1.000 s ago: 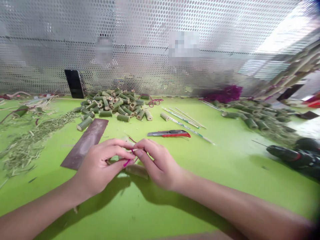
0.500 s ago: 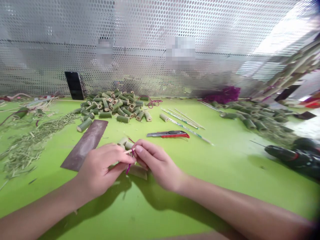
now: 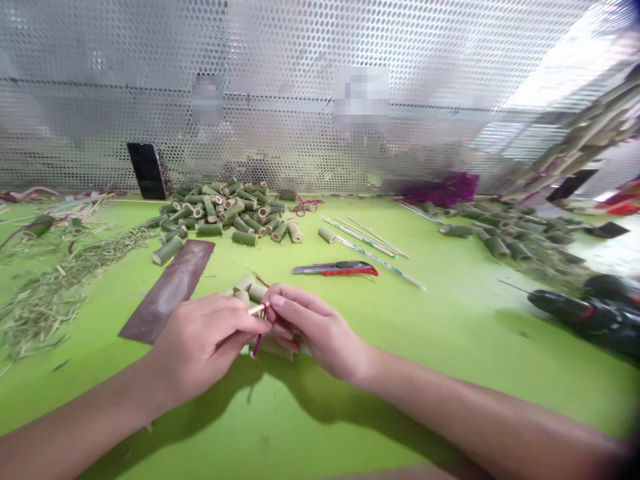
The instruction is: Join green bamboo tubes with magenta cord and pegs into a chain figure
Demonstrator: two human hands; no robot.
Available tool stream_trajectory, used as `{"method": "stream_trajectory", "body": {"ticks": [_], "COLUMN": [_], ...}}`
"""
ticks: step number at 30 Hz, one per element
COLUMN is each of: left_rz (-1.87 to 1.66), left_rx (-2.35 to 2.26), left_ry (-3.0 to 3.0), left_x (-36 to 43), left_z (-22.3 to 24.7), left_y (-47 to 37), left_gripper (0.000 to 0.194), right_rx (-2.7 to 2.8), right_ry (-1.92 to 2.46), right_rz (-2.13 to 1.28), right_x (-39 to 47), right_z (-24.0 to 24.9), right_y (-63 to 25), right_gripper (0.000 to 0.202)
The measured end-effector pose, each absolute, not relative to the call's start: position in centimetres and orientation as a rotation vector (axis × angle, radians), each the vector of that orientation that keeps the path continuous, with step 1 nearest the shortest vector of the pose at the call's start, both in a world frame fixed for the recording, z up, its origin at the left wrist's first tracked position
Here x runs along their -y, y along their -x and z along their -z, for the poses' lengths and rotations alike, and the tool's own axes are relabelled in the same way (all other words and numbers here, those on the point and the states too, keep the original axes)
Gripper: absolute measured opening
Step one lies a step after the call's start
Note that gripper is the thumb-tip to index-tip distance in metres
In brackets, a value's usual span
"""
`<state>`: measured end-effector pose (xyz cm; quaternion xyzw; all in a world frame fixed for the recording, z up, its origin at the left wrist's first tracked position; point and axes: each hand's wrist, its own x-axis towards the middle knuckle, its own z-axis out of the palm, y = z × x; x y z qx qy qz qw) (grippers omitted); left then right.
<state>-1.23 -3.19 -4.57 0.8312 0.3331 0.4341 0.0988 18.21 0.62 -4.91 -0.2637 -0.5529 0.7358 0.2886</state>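
Observation:
My left hand [image 3: 207,340] and my right hand [image 3: 320,327] meet over the green table [image 3: 320,440], fingertips together. Between them is a thin pale stick [image 3: 257,309] with a purple cord [image 3: 257,345] looped round it, its end hanging down. The right thumb and fingers pinch the stick near the loop. Left fingers close on the cord just below, though the exact contact is partly hidden. Pale bamboo pieces [image 3: 243,283] lie right behind the fingertips, partly covered by them. A red and black utility knife [image 3: 337,268] lies beyond my right hand.
Brown sandpaper [image 3: 170,287] lies left of centre, with green shavings [image 3: 45,307] farther left. Many cut bamboo pieces [image 3: 235,210] are heaped at the back, near a standing phone [image 3: 147,171]. Thin sticks [image 3: 370,237] lie behind the knife. A drill [image 3: 585,310] is at the right edge.
Both hands are still together at the stick and cord, with the right fingers shifted slightly. A little more of the bamboo pieces behind them shows. The view has moved very slightly.

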Motion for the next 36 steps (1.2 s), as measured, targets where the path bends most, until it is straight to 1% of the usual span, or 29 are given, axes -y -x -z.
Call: {"method": "stream_trajectory", "body": {"ticks": [3,7,12,15,20,23,26,31,36], "left_rz": [-1.306,-1.361,-1.358,-1.37,-1.355,-1.411,-1.421,-1.403,-1.35], "left_rx": [-0.94,-0.866,-0.843,-0.831,-0.876,-0.854,-0.85,-0.833,-0.843], "left_ry": [-2.632,-2.845,-2.845,-2.845,-2.892,-2.907,-2.917,-2.914,-2.894], "left_x": [3.3,3.6,3.5,3.4,3.4,3.3,3.2,3.1,3.1], "left_z": [4.7,5.3,5.9,5.8,5.7,5.8,5.8,6.0,6.1], "left_y": [1.4,1.7,1.8,1.7,1.5,1.4,1.3,1.5,1.5], "left_gripper": [0.02,0.02,0.029,0.024,0.013,0.011,0.01,0.01,0.011], "right_rx": [1.513,1.554,1.594,1.595,1.641,1.806,1.911,1.911,1.961], "right_ry": [0.701,0.674,0.665,0.668,0.658,0.752,0.788,0.663,0.76], "right_rz": [-1.94,-1.94,-1.957,-1.949,-1.906,-1.693,-1.534,-1.644,-1.59], "right_x": [-0.5,-0.4,-0.4,-0.4,-0.5,-0.6,-0.5,-0.6,-0.6], "right_z": [4.7,4.2,3.9,4.1,4.4,4.3,4.3,4.4,4.3], "right_y": [-18.2,-18.2,-18.4,-18.4,-18.4,-18.5,-18.7,-19.0,-18.9], "right_gripper": [0.04,0.05,0.055,0.057,0.057,0.055,0.048,0.044,0.039]}}
